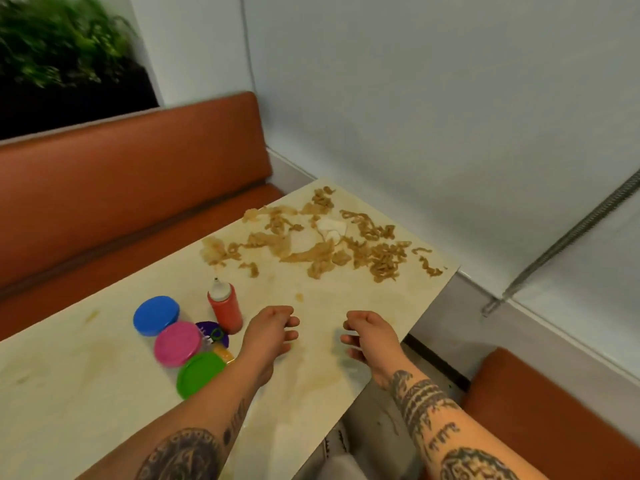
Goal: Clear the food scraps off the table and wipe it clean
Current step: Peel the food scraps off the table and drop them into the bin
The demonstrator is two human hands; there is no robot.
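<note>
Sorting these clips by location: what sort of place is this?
Probably a diner or café booth: an orange padded bench runs along a pale table with a red squeeze bottle standing on it.

- Noodle scraps (325, 240) lie strewn across the far end of the pale, stained desk (86, 393).
- The left hand (272, 336) and right hand (372, 336) are over the desk's near part, apart, fingers loosely curled, holding nothing.
- A red squeeze bottle (225, 306) stands upright just beside the left hand.
- A blue lid (156, 315), pink lid (178, 344) and green lid (201, 375) sit close together, left of the bottle.
- An orange bench (121, 188) runs behind the desk.
</note>
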